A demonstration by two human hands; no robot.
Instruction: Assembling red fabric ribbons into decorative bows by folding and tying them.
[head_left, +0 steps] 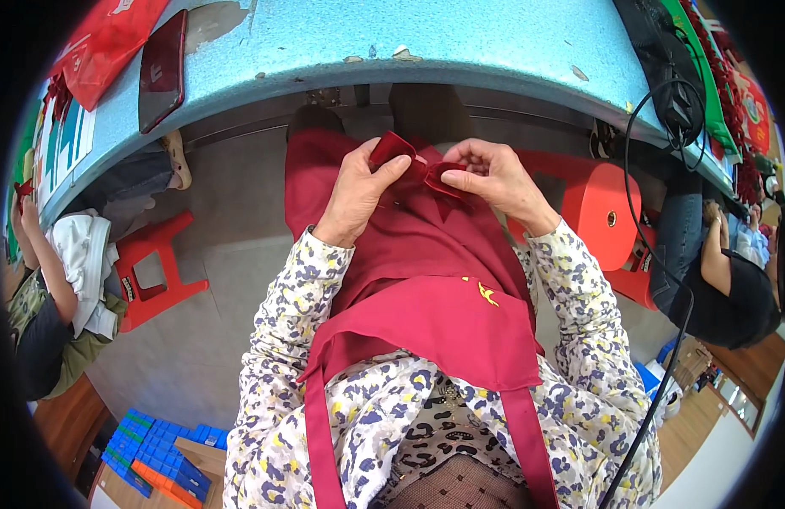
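A dark red fabric bow (416,166) is held over my lap between both hands. My left hand (358,188) pinches its left loop between thumb and fingers. My right hand (493,180) grips the right loop with thumb and fingertips. Below the hands lies my dark red apron (426,280), which covers my knees and has a small yellow emblem (486,293). My sleeves are patterned in white, grey and yellow.
A curved light blue table edge (392,42) runs above the hands, with a dark red phone (162,68) and red cloth (112,38) on it. Red plastic stools stand at left (155,267) and right (600,212). A black cable (672,339) hangs at right. People sit at both sides.
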